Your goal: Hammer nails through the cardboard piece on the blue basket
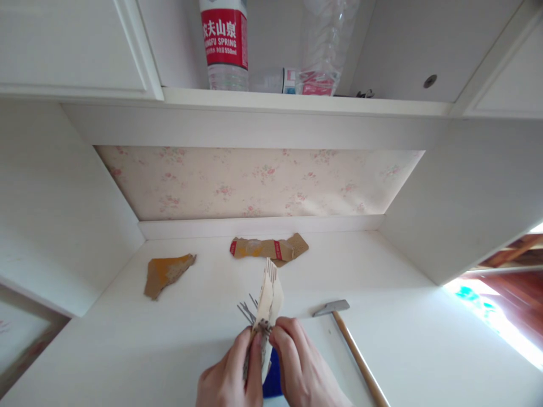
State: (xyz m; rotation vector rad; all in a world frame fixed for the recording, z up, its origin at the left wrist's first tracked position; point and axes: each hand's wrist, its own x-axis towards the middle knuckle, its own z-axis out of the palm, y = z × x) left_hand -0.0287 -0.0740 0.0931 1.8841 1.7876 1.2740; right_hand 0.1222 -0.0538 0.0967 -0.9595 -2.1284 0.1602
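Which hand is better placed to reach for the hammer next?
Probably the right hand: it is nearer the hammer, though also busy at the pale piece. The left hand, gripping that piece, is farther off.

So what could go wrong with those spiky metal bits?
A finger on the left hand might get pricked, since thin nails stick out just above it. Some could slip from the pale piece and scatter on the white surface. The right hand might also bump the hammer lying beside it.
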